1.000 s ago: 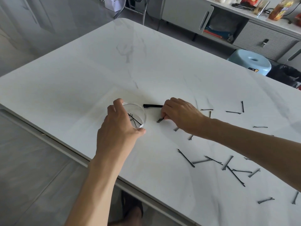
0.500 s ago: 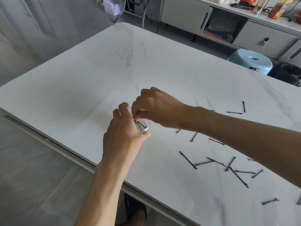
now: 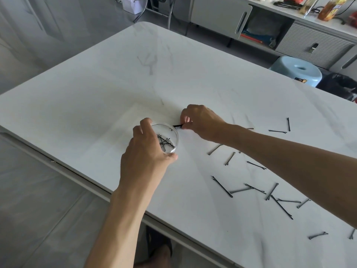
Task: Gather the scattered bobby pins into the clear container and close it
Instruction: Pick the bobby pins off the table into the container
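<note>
Sitting on the worktop [image 3: 116, 93], the clear container [image 3: 178, 139] is clasped by the left hand [image 3: 146, 151], thumb on its near side and fingers curled over the far rim. A small tangle of bobby pins [image 3: 164, 142] already lies inside. Just past the rim, off the left hand's fingertips, the right hand [image 3: 202, 122] pinches one end of a dark pin [image 3: 177, 126] between thumb and curled fingers. It looks thicker than the others and may be more than one. Its long axis runs sideways, and its free end points at the container, almost touching the rim. The right hand is therefore the nearer one, and I judge it needs only a short lift toward the left hand to drop the pin in. The loose pins [image 3: 222, 186] lie scattered under and beyond the right forearm, well apart from the container. No lid can be made out.
</note>
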Demonstrator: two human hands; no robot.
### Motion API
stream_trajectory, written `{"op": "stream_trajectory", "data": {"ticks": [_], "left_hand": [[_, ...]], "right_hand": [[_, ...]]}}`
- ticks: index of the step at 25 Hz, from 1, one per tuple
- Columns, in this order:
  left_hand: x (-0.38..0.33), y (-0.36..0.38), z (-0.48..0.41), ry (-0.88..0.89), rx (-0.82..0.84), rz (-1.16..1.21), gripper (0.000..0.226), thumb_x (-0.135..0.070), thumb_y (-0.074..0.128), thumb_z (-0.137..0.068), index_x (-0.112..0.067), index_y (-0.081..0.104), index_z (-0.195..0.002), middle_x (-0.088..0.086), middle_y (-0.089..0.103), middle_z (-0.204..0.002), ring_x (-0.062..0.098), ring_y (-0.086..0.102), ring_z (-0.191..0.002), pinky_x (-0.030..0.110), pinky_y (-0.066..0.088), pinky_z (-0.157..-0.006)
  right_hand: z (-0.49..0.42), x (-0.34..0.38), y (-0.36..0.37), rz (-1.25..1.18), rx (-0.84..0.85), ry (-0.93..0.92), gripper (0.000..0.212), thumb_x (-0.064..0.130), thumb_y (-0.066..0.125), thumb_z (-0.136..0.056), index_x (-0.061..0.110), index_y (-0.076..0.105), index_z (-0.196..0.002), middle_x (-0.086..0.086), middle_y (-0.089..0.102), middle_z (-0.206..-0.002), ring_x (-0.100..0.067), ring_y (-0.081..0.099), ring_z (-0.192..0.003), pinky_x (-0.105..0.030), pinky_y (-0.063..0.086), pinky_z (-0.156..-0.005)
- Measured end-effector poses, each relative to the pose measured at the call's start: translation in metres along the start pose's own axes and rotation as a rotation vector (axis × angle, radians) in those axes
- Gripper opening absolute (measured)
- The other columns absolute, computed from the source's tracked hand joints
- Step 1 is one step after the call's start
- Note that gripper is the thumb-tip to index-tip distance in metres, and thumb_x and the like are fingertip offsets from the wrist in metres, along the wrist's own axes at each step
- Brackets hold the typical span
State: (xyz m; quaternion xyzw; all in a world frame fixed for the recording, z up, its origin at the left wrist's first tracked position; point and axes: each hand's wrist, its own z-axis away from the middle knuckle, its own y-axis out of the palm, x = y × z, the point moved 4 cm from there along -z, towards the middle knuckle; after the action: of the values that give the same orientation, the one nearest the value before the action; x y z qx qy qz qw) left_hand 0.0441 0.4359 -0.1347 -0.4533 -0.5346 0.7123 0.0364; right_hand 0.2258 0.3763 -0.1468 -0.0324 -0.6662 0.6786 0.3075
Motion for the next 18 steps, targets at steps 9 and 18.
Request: {"op": "stream_trajectory", "data": {"ticks": [9,18], "left_hand": [[-0.013,0.003,0.007,0.023,0.054,-0.018,0.085,-0.039,0.078,-0.066,-0.018,0.028,-0.131,0.003,0.044,-0.127,0.029,0.052,-0.104,0.035,0.038,-0.070],[-0.028,0.014,0.010,0.052,0.104,-0.039,0.080,-0.036,0.077,-0.067,-0.018,0.029,-0.128,0.003,0.045,-0.121,0.024,0.047,-0.088,0.033,0.036,-0.065]], "right_hand": [[0.082,-0.049,-0.020,-0.038,0.119,-0.027,0.006,0.019,0.067,-0.086,0.025,0.065,-0.087,0.010,0.062,-0.084,-0.003,0.057,-0.075,-0.025,0.046,-0.068],[0.108,-0.067,-0.020,-0.135,0.222,-0.041,0.029,0.033,0.079,-0.074,0.036,0.064,-0.098,0.020,0.056,-0.098,0.001,0.054,-0.094,-0.007,0.042,-0.074]]}}
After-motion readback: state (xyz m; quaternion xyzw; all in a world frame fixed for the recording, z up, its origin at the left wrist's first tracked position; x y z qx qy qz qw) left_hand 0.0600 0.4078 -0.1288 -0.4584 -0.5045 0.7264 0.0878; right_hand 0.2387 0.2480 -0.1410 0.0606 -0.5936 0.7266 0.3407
